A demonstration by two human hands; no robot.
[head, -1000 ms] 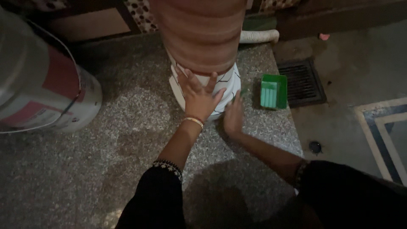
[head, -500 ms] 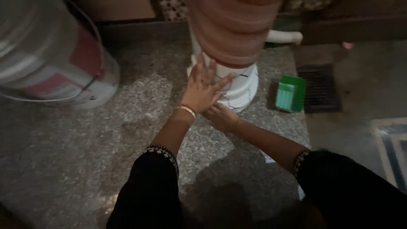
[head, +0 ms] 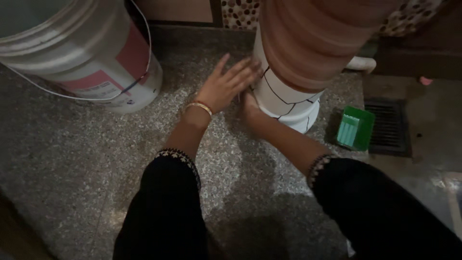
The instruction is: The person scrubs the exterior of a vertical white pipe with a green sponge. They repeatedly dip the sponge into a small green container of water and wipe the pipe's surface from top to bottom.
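Where the hands had lain against the front of the white stand a second earlier, they now sat further round it; the left hand lay just left of centre in the frame, palm flat and fingers spread wide against the left flank of the white stand, holding nothing; the right hand sat low beside it, tucked at the foot of the stand where it met the speckled stone surface; in the dim light I could not tell whether its grip was closed on the rim or merely pressed there. The stand itself, white with dark crack-like lines, stood at upper centre and carried a reddish-brown ribbed clay pot that filled the top of the frame; both seemed to stand where they had, so the shift looked to be in the hands and the view rather than in the pot. That suggested the hands were feeling round the base for a better purchase, not yet lifting. A gold bangle circled the left wrist; dark sleeves covered both forearms. A big white bucket with a pink band and wire handle stood at upper left, near the left hand but apart from it; a small green tray lay at right, just beside the stand; a dark floor grate lay beyond it.
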